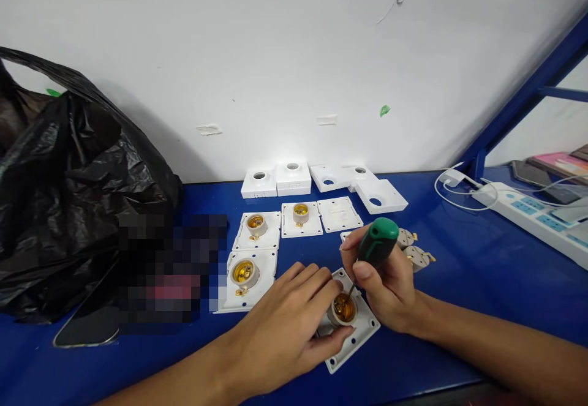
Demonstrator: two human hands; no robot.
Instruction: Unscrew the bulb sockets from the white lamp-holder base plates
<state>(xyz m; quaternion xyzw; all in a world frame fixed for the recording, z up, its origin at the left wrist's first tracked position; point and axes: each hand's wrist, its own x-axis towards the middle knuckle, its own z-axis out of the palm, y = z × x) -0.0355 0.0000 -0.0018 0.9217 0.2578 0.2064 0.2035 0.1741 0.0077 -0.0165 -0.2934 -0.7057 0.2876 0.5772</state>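
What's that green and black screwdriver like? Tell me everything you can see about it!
The screwdriver has a chunky handle, green at the top end and mostly black below, which looks like plastic or rubber. Under it is a thin shaft that looks like metal. The right hand grips it, handle up, and it leans, with the shaft slanting down into the gold-coloured inside of a round socket on a white plate. Its tip is too small to make out.
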